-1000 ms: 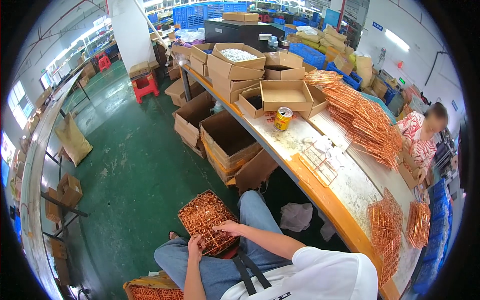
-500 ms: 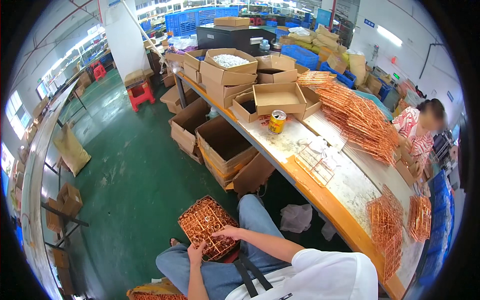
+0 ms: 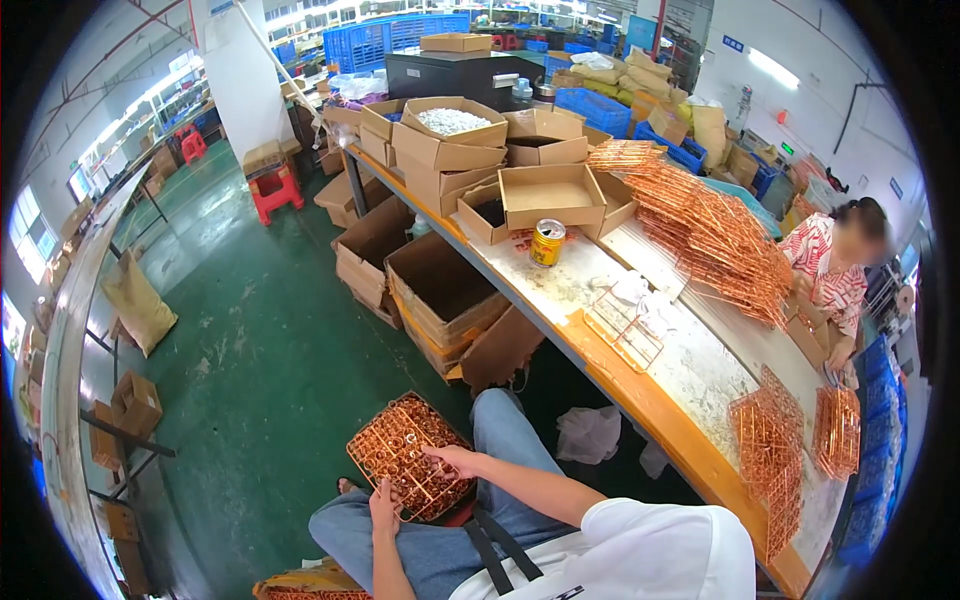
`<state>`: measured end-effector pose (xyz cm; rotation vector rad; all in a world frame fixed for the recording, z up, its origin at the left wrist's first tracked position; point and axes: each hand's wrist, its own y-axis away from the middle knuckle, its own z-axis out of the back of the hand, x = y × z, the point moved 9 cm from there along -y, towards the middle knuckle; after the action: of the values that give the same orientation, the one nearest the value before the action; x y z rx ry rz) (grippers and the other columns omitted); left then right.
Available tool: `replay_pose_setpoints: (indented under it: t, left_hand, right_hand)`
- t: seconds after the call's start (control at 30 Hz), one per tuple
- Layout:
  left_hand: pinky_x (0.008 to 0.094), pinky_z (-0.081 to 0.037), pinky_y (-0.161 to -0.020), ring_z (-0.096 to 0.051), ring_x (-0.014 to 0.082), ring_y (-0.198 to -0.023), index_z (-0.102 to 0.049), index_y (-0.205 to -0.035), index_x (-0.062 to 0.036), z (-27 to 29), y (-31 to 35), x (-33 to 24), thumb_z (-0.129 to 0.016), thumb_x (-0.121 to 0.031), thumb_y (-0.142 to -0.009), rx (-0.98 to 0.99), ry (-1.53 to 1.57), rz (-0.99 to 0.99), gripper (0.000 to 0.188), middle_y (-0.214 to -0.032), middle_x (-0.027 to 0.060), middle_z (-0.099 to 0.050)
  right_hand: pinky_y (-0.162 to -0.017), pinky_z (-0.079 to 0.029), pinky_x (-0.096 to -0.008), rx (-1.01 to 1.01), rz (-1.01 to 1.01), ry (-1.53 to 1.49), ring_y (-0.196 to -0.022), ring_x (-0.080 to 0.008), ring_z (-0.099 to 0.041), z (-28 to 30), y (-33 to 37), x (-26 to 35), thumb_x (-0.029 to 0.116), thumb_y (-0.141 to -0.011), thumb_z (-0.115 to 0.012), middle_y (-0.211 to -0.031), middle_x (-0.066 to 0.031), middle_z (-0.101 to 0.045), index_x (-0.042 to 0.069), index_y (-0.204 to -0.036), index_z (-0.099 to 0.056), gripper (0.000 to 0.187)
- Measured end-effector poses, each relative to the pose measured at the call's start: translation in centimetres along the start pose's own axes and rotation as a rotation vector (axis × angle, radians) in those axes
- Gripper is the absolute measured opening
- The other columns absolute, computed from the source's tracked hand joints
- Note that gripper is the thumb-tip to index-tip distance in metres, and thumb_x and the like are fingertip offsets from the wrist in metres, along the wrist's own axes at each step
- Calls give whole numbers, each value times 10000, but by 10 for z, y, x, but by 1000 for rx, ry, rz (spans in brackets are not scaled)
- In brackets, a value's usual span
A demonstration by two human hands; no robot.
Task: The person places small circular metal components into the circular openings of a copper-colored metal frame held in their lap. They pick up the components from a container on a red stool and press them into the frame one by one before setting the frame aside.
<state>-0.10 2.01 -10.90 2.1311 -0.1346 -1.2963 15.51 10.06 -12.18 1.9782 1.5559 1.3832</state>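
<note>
In front of my lap is a squarish mass of small copper-coloured rings [image 3: 385, 432], with a copper wire rack [image 3: 428, 494] lying over it. My left hand [image 3: 384, 506] has its fingers closed at the rack's near left corner. On the right side of the rack my right hand [image 3: 455, 462] is closed, thumb and fingers pinched together; any small piece between them is too small to make out. Whatever supports the rings underneath is mostly hidden.
A long workbench [image 3: 700, 400] runs along my right, with stacked copper wire racks [image 3: 710, 240], a yellow can [image 3: 547, 243] and cardboard boxes [image 3: 552, 197]. Large open cartons [image 3: 440, 285] stand beneath it. Across the bench a co-worker [image 3: 825, 255] handles a box.
The view has shifted slightly. My left hand has moved a little up along the rack's corner, and my right hand stays at the rings. The co-worker's hand has moved down beside the box.
</note>
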Motion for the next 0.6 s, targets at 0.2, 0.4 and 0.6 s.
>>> replay_pose_setpoints:
  t: [0.2, 0.4, 0.6]
  left_hand:
    - [196, -278, -382, -356, 53, -438, -470, -707, -115, -6, 3, -4, -512, -341, -921, 23, 16, -2, 314, -552, -49, -393]
    - [219, -244, -376, -313, 68, -422, -428, -650, -128, -6, 2, 4, -518, -371, -913, 2, 43, 86, 370, -506, -51, -340]
    - [227, -241, -367, -303, 86, -405, -405, -602, -131, -11, 0, 7, -506, -357, -918, 120, 283, 153, 402, -478, -44, -333]
  right_hand:
    - [-493, -355, -207, -105, 109, 17, -559, -96, -460, 4, 5, 9, 506, -828, -582, -647, 27, -483, 151, -743, -504, 374]
    - [-405, -325, -217, -144, 163, -261, -457, -127, -410, 12, -1, 7, 435, -906, -491, -591, -18, -482, 100, -706, -465, 391]
    - [-409, -393, -245, -195, 132, -135, -471, -133, -487, 24, -19, -6, 319, -927, -493, -630, -68, -554, 72, -748, -503, 305]
